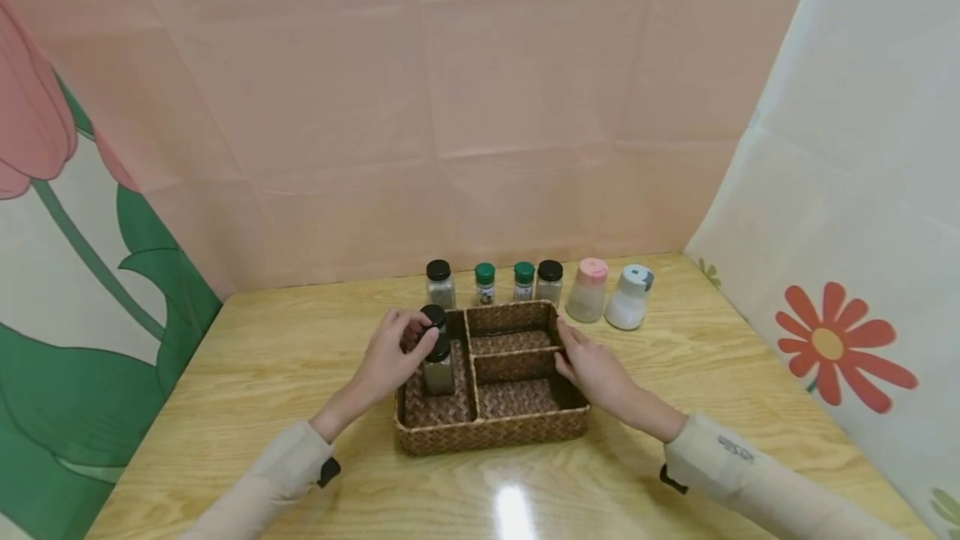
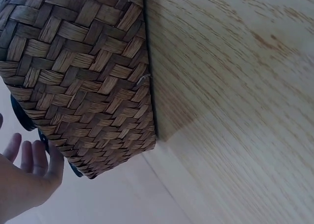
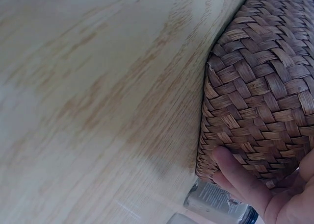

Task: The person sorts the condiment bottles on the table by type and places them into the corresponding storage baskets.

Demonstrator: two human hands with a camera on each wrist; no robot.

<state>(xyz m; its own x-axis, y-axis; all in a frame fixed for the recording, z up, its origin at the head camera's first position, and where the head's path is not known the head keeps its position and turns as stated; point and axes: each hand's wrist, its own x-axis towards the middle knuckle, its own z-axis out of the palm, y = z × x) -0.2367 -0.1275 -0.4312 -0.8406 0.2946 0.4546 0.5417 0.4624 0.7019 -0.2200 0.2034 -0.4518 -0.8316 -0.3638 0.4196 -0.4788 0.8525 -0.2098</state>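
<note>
A brown woven basket (image 1: 495, 432) with a long left compartment and two smaller right compartments sits on the table. Inside the left compartment, a black-lidded glass jar (image 1: 438, 375) stands in front of a second black-lidded jar (image 1: 432, 315). My left hand (image 1: 392, 357) reaches over the left rim and pinches the rear jar near its lid; the basket wall hides most of this grip in the left wrist view. With the thumb inside and fingers (image 3: 240, 177) against the outer wall, my right hand (image 1: 596, 369) grips the basket's right side.
Behind the basket stand a black-lidded jar (image 1: 440, 283), two green-capped bottles (image 1: 485, 283) and another black-lidded jar (image 1: 550, 280). Further right are a pink-topped shaker (image 1: 588, 294) and a white-topped shaker (image 1: 628, 302). A hanging cloth (image 1: 450, 148) closes off the table's back.
</note>
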